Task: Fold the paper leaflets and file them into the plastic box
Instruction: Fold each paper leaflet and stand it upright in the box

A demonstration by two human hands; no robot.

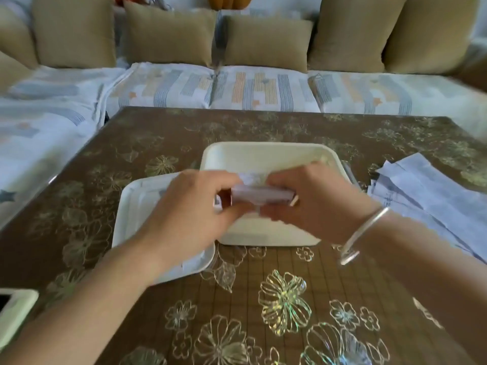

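A small folded paper leaflet [259, 195] is pinched between both hands just above the near part of the white plastic box [263, 154]. My left hand [192, 206] grips its left end; my right hand [313, 201], with a silver bangle on the wrist, grips its right end. The box stands open in the middle of the table, and its near half is hidden behind my hands. Its white lid [137, 206] lies flat to the left, partly under my left forearm. A loose pile of unfolded leaflets [421, 191] lies on the table at the right.
The brown table [263, 299] has a gold flower pattern. A white device [15, 312] sits at the near left edge. A sofa with tan cushions [168, 32] and a patterned cover runs along the far and left sides.
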